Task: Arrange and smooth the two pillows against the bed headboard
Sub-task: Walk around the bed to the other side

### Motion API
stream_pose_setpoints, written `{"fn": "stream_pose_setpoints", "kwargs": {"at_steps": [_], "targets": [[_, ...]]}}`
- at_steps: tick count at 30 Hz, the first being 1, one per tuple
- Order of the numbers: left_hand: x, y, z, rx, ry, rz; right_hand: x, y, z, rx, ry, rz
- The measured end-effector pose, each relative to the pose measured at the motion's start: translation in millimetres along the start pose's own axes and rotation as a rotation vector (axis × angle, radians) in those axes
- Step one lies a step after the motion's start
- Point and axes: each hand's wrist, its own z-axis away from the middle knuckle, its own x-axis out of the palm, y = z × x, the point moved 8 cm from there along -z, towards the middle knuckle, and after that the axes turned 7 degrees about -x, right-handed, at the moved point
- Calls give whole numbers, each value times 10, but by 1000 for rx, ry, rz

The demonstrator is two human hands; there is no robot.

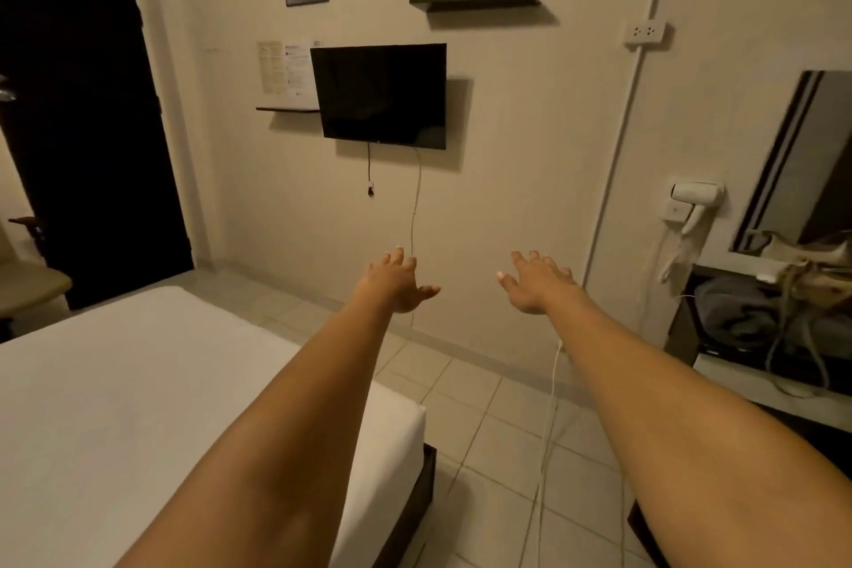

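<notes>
A bed (115, 406) with a bare white sheet stands on the tiled floor (484, 438).

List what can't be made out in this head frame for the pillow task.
- Pillows and headboard: not in the head view; they lie outside the frame.
- Bed: cut off by the left and bottom edges, forearm crossing it.
- Left hand and right hand: open, empty, held in the air; palms face away.
- Wall notices: text too small.
- Clutter on the side table: blurred, cut by the right edge.
</notes>
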Motion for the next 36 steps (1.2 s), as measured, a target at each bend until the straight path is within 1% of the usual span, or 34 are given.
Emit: {"fn": "stream_pose_setpoints", "kwargs": {"at_steps": [5,9,12,16,23,28,32,36], "targets": [[0,-8,-973,-17,-38,-12,32,180,-877,5,-42,-23],[-125,-1,-1738,-31,-12,-17,-18,358,-1538,11,-17,-45],[-94,89,-2161,-8,-23,-18,35,546,-1962,27,-39,-50],[33,130,-2719,-48,-48,-28,150,753,-2535,21,-65,-61],[115,349,-3814,-134,-30,-27,272,1145,-3743,-50,-73,-67],[103,547,-4663,-221,-28,-37,311,1380,-4688,-134,-84,-60],[44,635,-5239,-264,-9,-36,289,1454,-5376,-196,-84,-51],[130,525,-5756,-316,-27,-37,327,1383,-6044,-264,-85,-39]]}}
